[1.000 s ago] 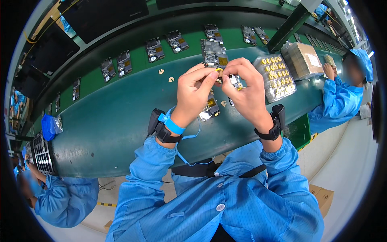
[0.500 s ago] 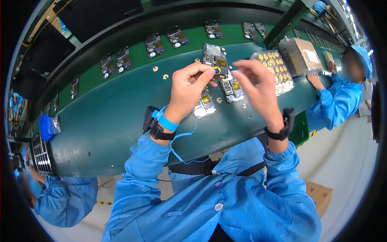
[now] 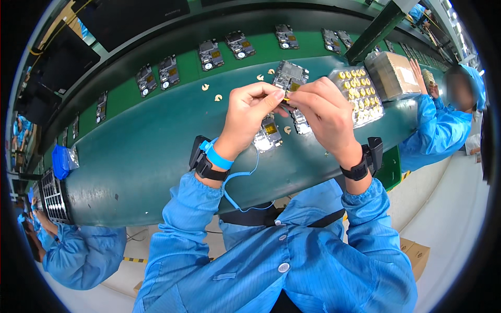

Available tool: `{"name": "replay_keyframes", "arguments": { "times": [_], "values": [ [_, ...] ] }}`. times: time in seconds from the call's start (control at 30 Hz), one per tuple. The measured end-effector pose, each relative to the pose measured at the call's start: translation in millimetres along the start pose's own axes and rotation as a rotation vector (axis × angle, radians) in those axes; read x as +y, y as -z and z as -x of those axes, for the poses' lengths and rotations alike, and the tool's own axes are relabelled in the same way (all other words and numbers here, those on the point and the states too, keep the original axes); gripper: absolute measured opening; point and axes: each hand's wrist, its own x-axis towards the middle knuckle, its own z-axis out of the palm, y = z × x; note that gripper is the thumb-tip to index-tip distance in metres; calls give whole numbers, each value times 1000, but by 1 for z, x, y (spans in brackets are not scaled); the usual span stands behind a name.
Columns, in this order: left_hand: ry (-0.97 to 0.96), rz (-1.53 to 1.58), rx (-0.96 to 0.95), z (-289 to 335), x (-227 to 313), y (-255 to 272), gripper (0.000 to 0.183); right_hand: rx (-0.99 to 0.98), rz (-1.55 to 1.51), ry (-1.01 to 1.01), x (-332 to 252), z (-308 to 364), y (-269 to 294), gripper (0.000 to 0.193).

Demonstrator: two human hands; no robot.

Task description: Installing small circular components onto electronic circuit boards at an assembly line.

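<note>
Over the green bench (image 3: 156, 161), the right hand (image 3: 327, 109), open and apart half a second ago, is now meeting the left hand (image 3: 249, 108), so two-handed work appears to be resuming. Left thumb and fingers are pinching the near end of a circuit board (image 3: 290, 71), whose grey-shielded end is pointing away from the person, its long axis leaning slightly right. Right fingertips are bunching beside a small yellow piece (image 3: 286, 97); whether they are gripping it, I cannot tell.
</note>
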Motion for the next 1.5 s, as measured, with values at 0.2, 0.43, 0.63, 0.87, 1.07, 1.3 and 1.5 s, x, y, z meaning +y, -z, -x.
{"name": "replay_keyframes", "arguments": {
  "times": [0.2,0.43,0.63,0.87,1.07,1.3,1.5],
  "values": [
    [-48,-87,23,1,5,-1,18,-50,-264,-497,-12,-4,3,11],
    [-73,-133,-31,2,0,2,24,-105,-429,-723,-7,-1,-3,12],
    [-44,-6,-52,5,5,-1,54,-99,-560,-757,-8,-14,7,13],
    [54,99,-92,5,12,11,48,-228,-276,-659,-21,-29,1,15],
    [40,108,-81,7,16,12,47,-205,-252,-664,-25,-34,-6,15],
    [48,100,-91,13,24,13,49,-201,-251,-681,-31,-33,-9,16],
    [50,74,-86,17,26,18,50,-178,-201,-594,-38,-35,-13,14]
  ]
}}
